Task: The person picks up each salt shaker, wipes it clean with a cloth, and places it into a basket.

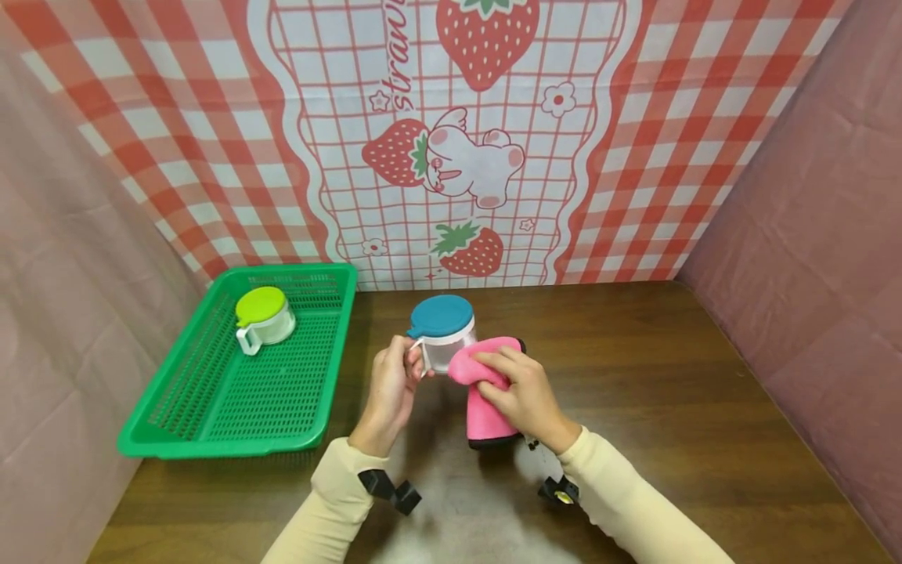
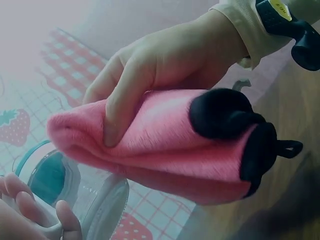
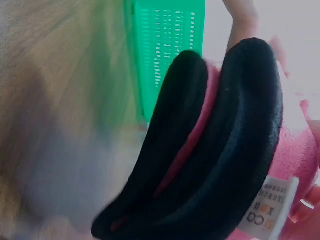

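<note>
A clear jar [image 1: 438,356] with a blue lid [image 1: 441,316] and a white handle is held off the table by my left hand [image 1: 391,388], whose fingers curl round the handle. My right hand [image 1: 524,392] grips a folded pink cloth [image 1: 491,411] with black edging, pressed against or very near the jar's right side. In the left wrist view the thumb and fingers of the right hand pinch the pink cloth [image 2: 165,135] beside the jar's clear wall [image 2: 112,200]. The black edging [image 3: 245,115] and a white tag [image 3: 270,205] fill much of the right wrist view.
A green perforated basket [image 1: 330,376] stands at the left of the wooden table [image 1: 634,368]. Inside it sits a similar jar [image 1: 271,327] with a lime-green lid [image 1: 261,305]. A strawberry-print cloth [image 1: 451,157] hangs behind, and pink curtains hang at both sides.
</note>
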Tool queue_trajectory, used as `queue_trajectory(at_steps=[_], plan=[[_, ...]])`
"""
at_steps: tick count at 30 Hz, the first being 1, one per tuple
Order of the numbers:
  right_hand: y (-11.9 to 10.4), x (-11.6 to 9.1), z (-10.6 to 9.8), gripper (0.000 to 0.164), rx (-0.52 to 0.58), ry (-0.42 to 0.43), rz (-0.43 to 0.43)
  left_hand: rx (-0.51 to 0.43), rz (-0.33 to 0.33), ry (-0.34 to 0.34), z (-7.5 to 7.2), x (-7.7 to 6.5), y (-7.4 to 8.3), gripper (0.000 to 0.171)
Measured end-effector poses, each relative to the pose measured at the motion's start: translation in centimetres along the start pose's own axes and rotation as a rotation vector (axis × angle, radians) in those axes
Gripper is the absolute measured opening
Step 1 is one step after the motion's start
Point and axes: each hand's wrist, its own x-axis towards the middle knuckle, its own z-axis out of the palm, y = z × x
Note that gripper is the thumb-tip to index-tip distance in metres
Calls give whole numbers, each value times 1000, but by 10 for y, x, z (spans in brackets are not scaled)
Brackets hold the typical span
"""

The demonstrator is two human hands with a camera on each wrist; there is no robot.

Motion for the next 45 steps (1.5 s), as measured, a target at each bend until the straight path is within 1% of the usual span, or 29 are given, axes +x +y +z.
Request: queue_trajectory(at_steps=[4,7,10,15,20,26,30,35,38,45], plan=[[1,1,-2,28,102,7,123,-10,0,-4,-2,-1,1,30],[1,2,-4,29,154,22,202,-13,2,-10,-3,-1,0,30],[2,4,-6,29,175,39,263,-14,0,-12,-4,-1,-1,30],[3,7,-11,28,205,32,371,9,-5,-26,-6,-2,-1,30],[4,8,-14,30,226,0,429,26,4,-51,-7,-3,-1,31],[4,8,-14,32,229,-22,448,33,3,-55,-9,-4,-1,31],[4,7,-13,31,226,-11,454,46,3,-58,-11,-5,-2,31],[5,7,-14,32,225,5,436,55,0,-60,-11,-5,-3,31],[6,9,-15,34,207,5,397,62,2,-60,-12,-5,-3,31],[8,13,-21,33,89,27,244,91,6,-57,-14,-5,-5,31]])
